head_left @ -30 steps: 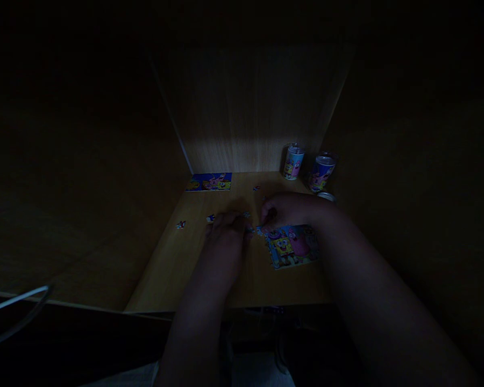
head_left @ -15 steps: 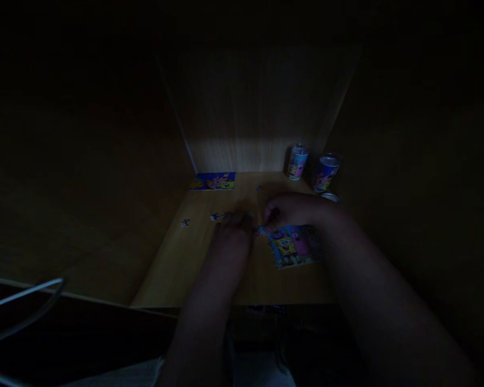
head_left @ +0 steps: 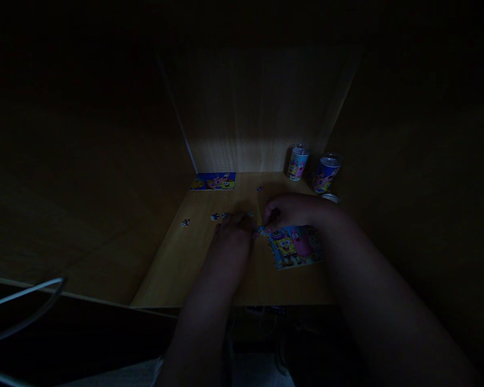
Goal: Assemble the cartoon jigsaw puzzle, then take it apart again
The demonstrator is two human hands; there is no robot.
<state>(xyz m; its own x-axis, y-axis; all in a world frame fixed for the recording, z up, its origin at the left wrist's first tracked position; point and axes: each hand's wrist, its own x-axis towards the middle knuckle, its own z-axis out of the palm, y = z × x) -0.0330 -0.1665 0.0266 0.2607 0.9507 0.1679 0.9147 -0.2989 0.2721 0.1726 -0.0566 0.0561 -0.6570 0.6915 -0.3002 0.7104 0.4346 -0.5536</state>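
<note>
A partly joined cartoon jigsaw puzzle [head_left: 296, 247] lies on the wooden table, its left edge ragged. My right hand [head_left: 284, 210] reaches in over its upper left corner, fingers curled in a pinch on a puzzle piece there, mostly hidden by the fingers. Just left of that corner, a small light-blue puzzle piece [head_left: 261, 230] shows between my two hands. My left hand [head_left: 236, 227] rests palm down beside it, fingers stretched forward over the table. Loose pieces lie near its fingertips, including a dark blue one [head_left: 214, 216]; some are partly covered.
Another loose piece [head_left: 185, 222] lies further left, and one [head_left: 260, 188] lies toward the back. A blue cartoon picture card [head_left: 213, 181] sits at the back left. Two cartoon-printed cans [head_left: 297, 164] [head_left: 326, 174] stand at the back right, near a round lid [head_left: 330, 198]. The scene is very dark.
My right hand's fingertips have shifted very slightly at the puzzle's corner, and a bit more of the light-blue piece shows. My left hand stays nearly in place.
</note>
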